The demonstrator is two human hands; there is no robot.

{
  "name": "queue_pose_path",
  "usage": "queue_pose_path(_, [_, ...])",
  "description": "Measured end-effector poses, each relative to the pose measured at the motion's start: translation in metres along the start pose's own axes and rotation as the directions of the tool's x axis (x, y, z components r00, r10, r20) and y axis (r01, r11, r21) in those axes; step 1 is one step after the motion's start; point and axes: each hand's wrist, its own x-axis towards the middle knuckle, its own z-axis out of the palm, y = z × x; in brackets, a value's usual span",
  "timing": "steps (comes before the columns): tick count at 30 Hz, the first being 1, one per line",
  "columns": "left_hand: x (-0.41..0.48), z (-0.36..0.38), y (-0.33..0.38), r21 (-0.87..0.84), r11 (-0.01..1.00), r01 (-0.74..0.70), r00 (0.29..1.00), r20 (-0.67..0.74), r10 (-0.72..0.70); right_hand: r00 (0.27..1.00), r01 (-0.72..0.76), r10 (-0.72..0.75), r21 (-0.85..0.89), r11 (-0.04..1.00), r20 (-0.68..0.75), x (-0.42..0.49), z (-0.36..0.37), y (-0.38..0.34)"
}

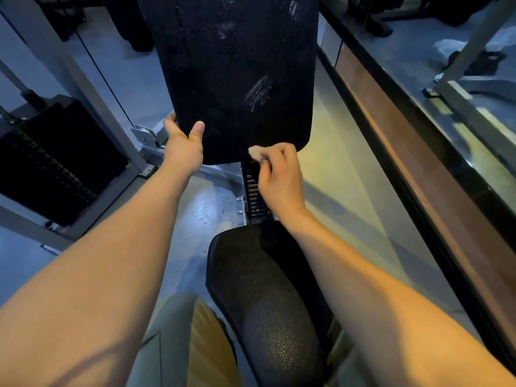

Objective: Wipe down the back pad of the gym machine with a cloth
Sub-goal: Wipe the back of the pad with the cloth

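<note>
Black seat pad (259,289) closest, below and between both forearms. Left hand (183,141) grips lower left edge of back pad (231,65): thumb on front face, fingers curled round behind. Right hand (279,174) curled, pinches small pale cloth (255,152), which sits at bottom edge of back pad. White scuff marks on pad above right hand. Weight stack (50,163) far left of left hand.
</note>
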Motion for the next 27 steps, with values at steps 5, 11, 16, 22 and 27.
queue_pose_path(5, [0.0,0.006,0.0,-0.003,1.0,-0.002,0.999,-0.033,0.002,0.921,-0.213,0.236,0.106,0.971,-0.311,0.066,-0.058,0.017])
queue_pose_path(11, [0.002,0.007,-0.004,0.031,0.999,-0.028,0.998,-0.053,0.029,0.931,-0.305,0.33,0.16,0.939,-0.156,0.078,-0.046,0.04])
queue_pose_path(16, [0.0,0.007,0.002,0.032,0.999,0.006,0.999,-0.05,-0.005,0.864,-0.481,0.504,0.349,0.805,0.028,0.093,-0.058,0.045])
queue_pose_path(22, [-0.005,0.007,0.021,0.173,0.981,0.083,0.993,-0.1,-0.066,0.92,-0.356,0.389,0.302,0.884,-0.054,0.136,-0.068,0.027])
queue_pose_path(27, [-0.003,0.019,0.036,0.075,0.984,0.164,0.98,-0.123,-0.154,0.869,-0.495,0.478,0.257,0.83,0.131,0.102,-0.066,0.049])
